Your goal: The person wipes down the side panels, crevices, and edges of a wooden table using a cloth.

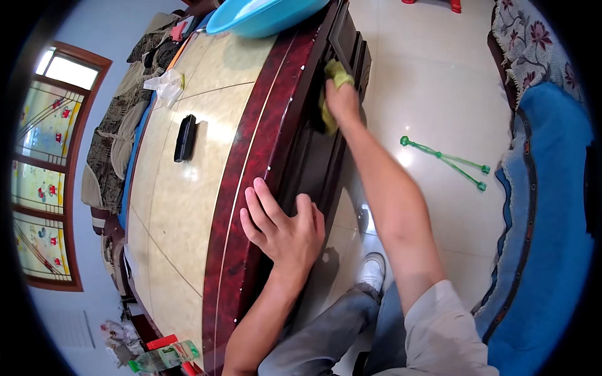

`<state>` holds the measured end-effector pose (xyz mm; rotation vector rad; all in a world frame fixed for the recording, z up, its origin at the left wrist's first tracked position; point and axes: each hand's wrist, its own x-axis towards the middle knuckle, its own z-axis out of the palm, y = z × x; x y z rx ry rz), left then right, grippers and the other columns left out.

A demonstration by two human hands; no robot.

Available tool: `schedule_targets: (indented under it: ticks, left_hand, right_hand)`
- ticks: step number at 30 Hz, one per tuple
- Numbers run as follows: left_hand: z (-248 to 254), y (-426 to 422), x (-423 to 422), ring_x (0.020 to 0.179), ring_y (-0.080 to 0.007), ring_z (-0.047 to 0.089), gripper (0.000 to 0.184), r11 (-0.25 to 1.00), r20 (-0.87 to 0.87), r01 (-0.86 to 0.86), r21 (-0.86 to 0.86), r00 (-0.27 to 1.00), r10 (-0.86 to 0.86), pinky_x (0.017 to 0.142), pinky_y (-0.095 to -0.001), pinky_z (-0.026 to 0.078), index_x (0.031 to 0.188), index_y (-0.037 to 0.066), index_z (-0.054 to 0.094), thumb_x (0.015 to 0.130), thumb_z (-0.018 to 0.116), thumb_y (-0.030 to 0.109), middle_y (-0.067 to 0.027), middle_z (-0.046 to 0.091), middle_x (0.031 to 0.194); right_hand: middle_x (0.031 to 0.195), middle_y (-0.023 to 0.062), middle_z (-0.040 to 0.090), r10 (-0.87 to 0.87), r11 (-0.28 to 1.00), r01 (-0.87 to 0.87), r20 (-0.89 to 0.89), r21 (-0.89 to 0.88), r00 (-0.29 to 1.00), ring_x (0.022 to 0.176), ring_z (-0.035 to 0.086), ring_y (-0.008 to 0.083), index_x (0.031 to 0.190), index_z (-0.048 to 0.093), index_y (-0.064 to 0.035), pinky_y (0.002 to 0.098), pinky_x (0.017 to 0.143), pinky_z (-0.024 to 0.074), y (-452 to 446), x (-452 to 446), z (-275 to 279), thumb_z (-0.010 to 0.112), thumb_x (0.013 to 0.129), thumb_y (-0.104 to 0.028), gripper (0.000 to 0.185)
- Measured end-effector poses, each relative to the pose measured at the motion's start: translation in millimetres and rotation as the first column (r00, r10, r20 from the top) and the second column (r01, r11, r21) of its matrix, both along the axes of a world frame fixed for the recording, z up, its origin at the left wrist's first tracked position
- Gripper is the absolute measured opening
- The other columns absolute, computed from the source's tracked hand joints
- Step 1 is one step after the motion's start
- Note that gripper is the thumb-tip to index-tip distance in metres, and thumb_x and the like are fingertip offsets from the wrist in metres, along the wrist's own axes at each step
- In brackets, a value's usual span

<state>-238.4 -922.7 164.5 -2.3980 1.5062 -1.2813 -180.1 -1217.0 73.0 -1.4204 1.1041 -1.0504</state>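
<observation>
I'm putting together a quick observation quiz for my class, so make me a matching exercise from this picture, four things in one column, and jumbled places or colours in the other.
Column one
1. Cloth
2. Basin
3. Small oblong object
4. Forked item with knobbed ends

Column two
A. Black, lying on the tabletop
B. Lying on the floor
C. Gripped in the right hand
D. Light blue

Right pairs: 1-C, 2-D, 3-A, 4-B
</observation>
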Motion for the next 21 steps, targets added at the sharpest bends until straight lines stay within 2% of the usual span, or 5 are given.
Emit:
schedule_targets:
  ticks: [5,8,15,19,21]
  left_hand:
    - [0,1,-3,0.143,-0.0486,0.046,0.012,1.0,-0.025,0.02,-0.004,0.999,-0.02,0.12,-0.0572,0.03,0.084,0.018,0.064,0.084,0.063,0.03,-0.0347,0.046,0.157]
    - [7,4,-9,0.145,-0.0484,0.044,0.015,0.999,-0.092,0.035,-0.021,0.995,-0.037,0.121,-0.0558,0.029,0.086,0.014,0.065,0.081,0.065,0.028,-0.0338,0.045,0.158]
    - [32,29,-38,0.145,-0.0458,0.048,0.032,0.975,-0.431,0.176,-0.134,0.876,-0.217,0.12,-0.0576,0.036,0.113,0.003,0.07,0.081,0.073,0.009,-0.0278,0.051,0.154]
    - [6,63,-44,0.125,-0.0409,0.066,0.033,0.797,-0.774,0.596,-0.098,0.457,-0.437,0.108,-0.0492,0.051,0.114,-0.003,0.072,0.082,0.078,0.005,-0.023,0.068,0.134]
    - [-22,89,-43,0.117,-0.039,0.07,0.032,0.819,-0.854,0.559,-0.127,0.359,-0.377,0.101,-0.0454,0.055,0.112,-0.003,0.073,0.082,0.08,0.007,-0.023,0.071,0.128]
  right_hand:
    - [0.117,0.0252,0.07,0.025,0.983,0.051,0.404,-0.176,0.914,0.11,0.067,0.0456,0.123,0.064,0.0037,0.0508,0.095,0.052,126,16,-44,0.062,0.101,-0.019,0.032]
    - [0.12,0.0124,0.07,0.23,0.95,-0.309,0.595,0.033,0.77,0.108,0.068,0.0283,0.128,0.063,-0.0034,0.0406,0.091,0.0545,244,-23,-41,0.066,0.101,-0.014,0.029]
    - [0.117,0.014,0.07,0.446,0.884,-0.465,0.377,-0.045,0.812,0.107,0.066,0.0352,0.125,0.065,-0.0036,0.0438,0.092,0.0532,408,-90,-62,0.065,0.101,-0.014,0.026]
    - [0.116,0.015,0.07,0.444,0.894,-0.397,0.302,-0.207,0.843,0.107,0.065,0.0391,0.123,0.066,-0.0036,0.0456,0.092,0.0525,395,-89,-72,0.065,0.101,-0.014,0.025]
    - [0.115,0.0155,0.07,0.408,0.901,-0.331,0.288,-0.28,0.866,0.106,0.064,0.0411,0.122,0.066,-0.0037,0.0465,0.093,0.0522,376,-80,-76,0.065,0.101,-0.014,0.024]
